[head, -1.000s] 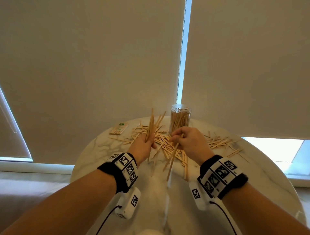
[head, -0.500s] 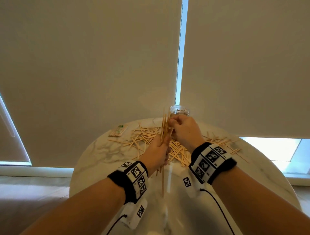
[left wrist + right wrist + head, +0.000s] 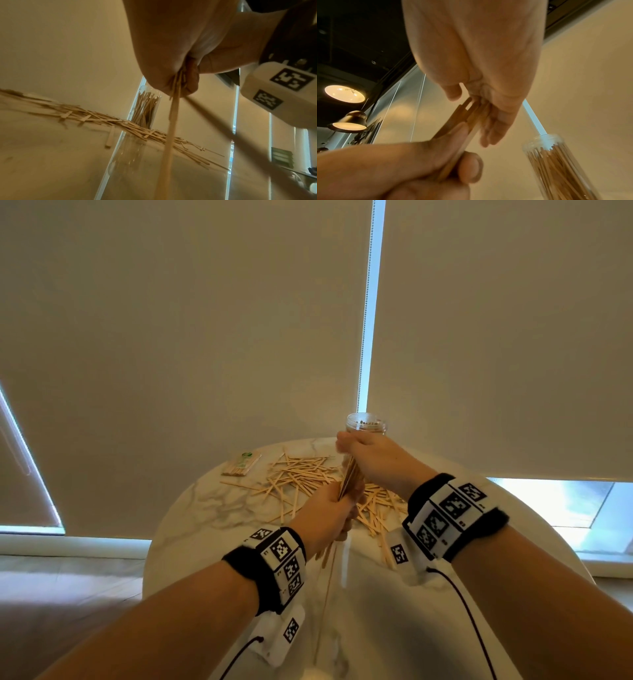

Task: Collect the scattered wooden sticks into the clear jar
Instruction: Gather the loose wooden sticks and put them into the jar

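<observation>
A person's two bare hands meet at the centre of the head view, above a round marble surface (image 3: pixel 212 501). The left hand (image 3: pixel 325 517) has its fingers (image 3: pixel 469 166) and thumb curled round the lower part of a bundle of wooden sticks (image 3: pixel 349 484), held tilted — the loose ends poke out below the fist. The right hand (image 3: pixel 371 460) sits over the top of the same bundle, its fingers (image 3: pixel 494 127) lying nearly straight and close together along the sticks, thumb on the other side. Just behind it, at upper centre, stands the clear jar (image 3: pixel 365 424), upright and already well filled with sticks. More scattered sticks (image 3: pixel 298 477) lie in a heap across the middle of the surface. A small wrapped packet (image 3: pixel 241 464) lies near the far left edge.
</observation>
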Demonstrator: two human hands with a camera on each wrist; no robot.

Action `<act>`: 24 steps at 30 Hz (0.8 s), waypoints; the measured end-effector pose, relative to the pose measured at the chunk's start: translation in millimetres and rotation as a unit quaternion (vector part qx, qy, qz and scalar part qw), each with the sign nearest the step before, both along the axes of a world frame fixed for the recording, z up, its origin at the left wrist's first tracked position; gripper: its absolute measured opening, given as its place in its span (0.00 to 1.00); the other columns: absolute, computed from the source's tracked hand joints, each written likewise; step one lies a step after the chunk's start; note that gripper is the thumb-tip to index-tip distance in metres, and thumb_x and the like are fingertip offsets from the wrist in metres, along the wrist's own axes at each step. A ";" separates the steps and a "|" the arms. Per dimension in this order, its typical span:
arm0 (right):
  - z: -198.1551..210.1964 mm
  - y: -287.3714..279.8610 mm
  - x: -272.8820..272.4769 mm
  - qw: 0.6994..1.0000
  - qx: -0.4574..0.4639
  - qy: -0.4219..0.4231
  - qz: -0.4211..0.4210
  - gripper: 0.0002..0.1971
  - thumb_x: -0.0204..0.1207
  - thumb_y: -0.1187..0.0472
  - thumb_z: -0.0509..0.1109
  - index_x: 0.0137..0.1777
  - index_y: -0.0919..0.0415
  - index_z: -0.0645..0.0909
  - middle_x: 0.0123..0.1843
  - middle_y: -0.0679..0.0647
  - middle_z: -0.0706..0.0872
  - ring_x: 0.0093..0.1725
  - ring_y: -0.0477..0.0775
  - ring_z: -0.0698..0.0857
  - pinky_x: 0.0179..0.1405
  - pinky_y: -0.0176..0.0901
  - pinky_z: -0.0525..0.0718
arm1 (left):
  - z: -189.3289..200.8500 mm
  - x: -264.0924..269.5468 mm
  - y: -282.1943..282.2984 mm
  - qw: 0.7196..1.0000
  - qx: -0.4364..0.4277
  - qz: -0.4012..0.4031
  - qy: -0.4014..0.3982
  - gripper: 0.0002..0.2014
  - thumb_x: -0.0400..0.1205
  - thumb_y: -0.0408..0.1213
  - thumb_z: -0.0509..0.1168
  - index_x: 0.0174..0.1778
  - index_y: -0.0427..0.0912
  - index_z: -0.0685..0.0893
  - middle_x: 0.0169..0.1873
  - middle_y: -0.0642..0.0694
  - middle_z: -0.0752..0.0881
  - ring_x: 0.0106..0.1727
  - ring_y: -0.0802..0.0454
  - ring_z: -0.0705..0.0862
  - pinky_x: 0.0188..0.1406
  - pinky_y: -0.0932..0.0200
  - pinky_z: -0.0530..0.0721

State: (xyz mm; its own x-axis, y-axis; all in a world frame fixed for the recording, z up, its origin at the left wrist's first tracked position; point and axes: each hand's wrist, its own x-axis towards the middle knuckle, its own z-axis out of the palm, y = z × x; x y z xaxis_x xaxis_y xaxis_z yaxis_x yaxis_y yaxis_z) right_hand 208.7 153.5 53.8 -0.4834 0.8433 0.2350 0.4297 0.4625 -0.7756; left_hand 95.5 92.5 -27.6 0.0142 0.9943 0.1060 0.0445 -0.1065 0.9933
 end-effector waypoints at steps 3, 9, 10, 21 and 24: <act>-15.6 -5.3 1.8 0.999 -0.015 0.031 -0.029 0.45 0.75 0.22 0.55 0.84 0.52 0.63 0.77 0.51 0.77 0.77 0.58 0.76 0.76 0.61 0.75 | 2.8 -10.3 2.8 0.998 0.016 0.047 -0.028 0.15 0.90 0.48 0.58 0.43 0.42 0.74 0.24 0.55 0.72 0.22 0.57 0.66 0.20 0.63 0.67; -44.7 -36.4 3.7 0.955 -0.042 -0.277 0.101 0.27 0.76 0.31 0.68 0.61 0.54 0.86 0.49 0.50 0.91 0.48 0.51 0.91 0.53 0.47 0.89 | 19.4 -38.3 16.3 0.974 0.069 0.161 -0.144 0.16 0.90 0.52 0.57 0.42 0.44 0.70 0.26 0.53 0.70 0.22 0.57 0.67 0.20 0.63 0.67; -49.4 -43.3 -0.2 0.940 -0.069 -0.314 0.118 0.26 0.75 0.33 0.70 0.59 0.54 0.87 0.47 0.50 0.92 0.47 0.50 0.91 0.54 0.47 0.88 | 21.4 -39.7 16.7 0.972 0.073 0.169 -0.146 0.17 0.90 0.52 0.57 0.41 0.45 0.69 0.25 0.53 0.69 0.22 0.57 0.66 0.20 0.62 0.66; -72.2 -54.8 -18.3 0.853 -0.048 -0.512 0.086 0.11 0.76 0.58 0.74 0.42 0.67 0.89 0.34 0.54 0.88 0.36 0.53 0.83 0.49 0.47 0.87 | 18.4 -45.8 3.7 0.972 0.064 0.193 -0.120 0.23 0.82 0.64 0.61 0.42 0.46 0.68 0.23 0.55 0.67 0.23 0.56 0.64 0.22 0.59 0.66; -73.6 -62.1 -19.2 0.877 -0.072 -0.470 0.072 0.21 0.82 0.46 0.69 0.40 0.64 0.86 0.29 0.51 0.87 0.31 0.50 0.85 0.46 0.43 0.86 | 17.1 -46.4 5.4 0.967 0.057 0.198 -0.150 0.21 0.85 0.61 0.58 0.43 0.46 0.67 0.24 0.54 0.66 0.22 0.57 0.64 0.21 0.61 0.66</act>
